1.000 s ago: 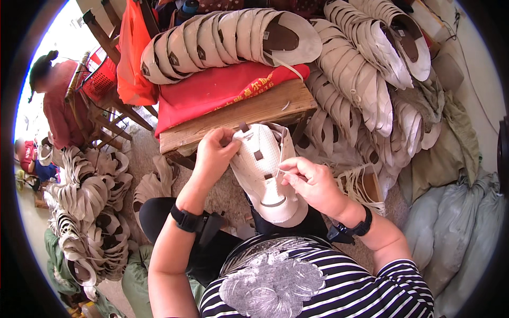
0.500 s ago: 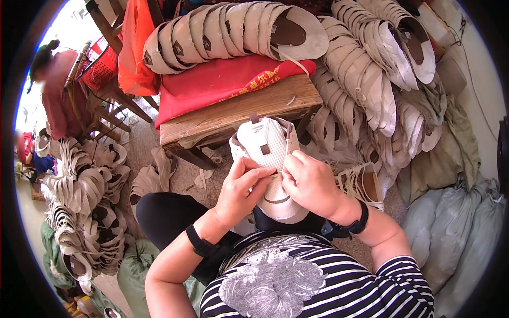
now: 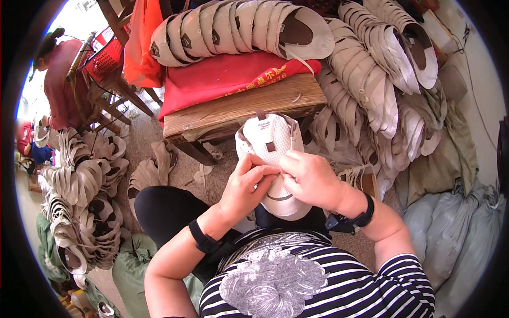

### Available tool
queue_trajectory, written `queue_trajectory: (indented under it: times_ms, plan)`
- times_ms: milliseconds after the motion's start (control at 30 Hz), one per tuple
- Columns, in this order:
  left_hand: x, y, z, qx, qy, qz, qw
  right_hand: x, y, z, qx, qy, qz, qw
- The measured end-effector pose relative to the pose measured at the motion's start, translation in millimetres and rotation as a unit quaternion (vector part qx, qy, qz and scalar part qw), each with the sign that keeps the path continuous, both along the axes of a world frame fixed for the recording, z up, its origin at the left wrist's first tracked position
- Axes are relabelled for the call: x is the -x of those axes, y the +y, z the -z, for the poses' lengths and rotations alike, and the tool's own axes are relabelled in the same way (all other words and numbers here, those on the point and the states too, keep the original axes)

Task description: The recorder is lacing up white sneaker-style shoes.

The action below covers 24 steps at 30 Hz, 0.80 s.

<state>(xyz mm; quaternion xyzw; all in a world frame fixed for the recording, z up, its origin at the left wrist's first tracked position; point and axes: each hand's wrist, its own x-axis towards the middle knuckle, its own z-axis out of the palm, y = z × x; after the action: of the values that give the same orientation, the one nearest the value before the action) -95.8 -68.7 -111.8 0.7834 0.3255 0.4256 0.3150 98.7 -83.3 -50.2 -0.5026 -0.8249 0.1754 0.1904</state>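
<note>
A cream-white shoe upper rests over my lap, its dark pull tab pointing away from me and its rounded toe toward my body. My left hand pinches at the throat of the upper from the left, thumb and forefinger together. From the right, my right hand is closed on the same spot, its fingertips meeting those of the left. Whatever fine lace or thread may lie between the fingertips is too small to make out. The mesh tongue with a small dark patch shows beyond my fingers.
Ahead stands a wooden bench with a red cloth and a row of nested shoe uppers. More uppers are stacked at right and left. Grey sacks lie at right. Another person sits at far left.
The whole view has shifted slightly. My hands stay together at the throat of the shoe upper, with only a small change in the fingers.
</note>
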Motion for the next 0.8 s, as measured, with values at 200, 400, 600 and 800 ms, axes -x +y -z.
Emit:
queue_trajectory:
  times_ms: [200, 400, 600, 800]
  plan:
    - [-4, -9, 1, 0.047, 0.007, -0.026, 0.999, -8, 6, 11, 0.022, 0.083, -0.011, 0.996]
    - [-4, -11, -4, 0.080, 0.023, -0.047, 0.995, -11, 2, 12, -0.033, 0.126, 0.000, 0.991]
    - [-5, -14, -10, 0.125, 0.018, -0.055, 0.990, -9, 4, 17, 0.045, 0.152, 0.026, 0.987]
    - [1, -3, -3, -0.017, 0.076, -0.074, 0.994, -7, 6, 21, -0.015, 0.121, 0.004, 0.992]
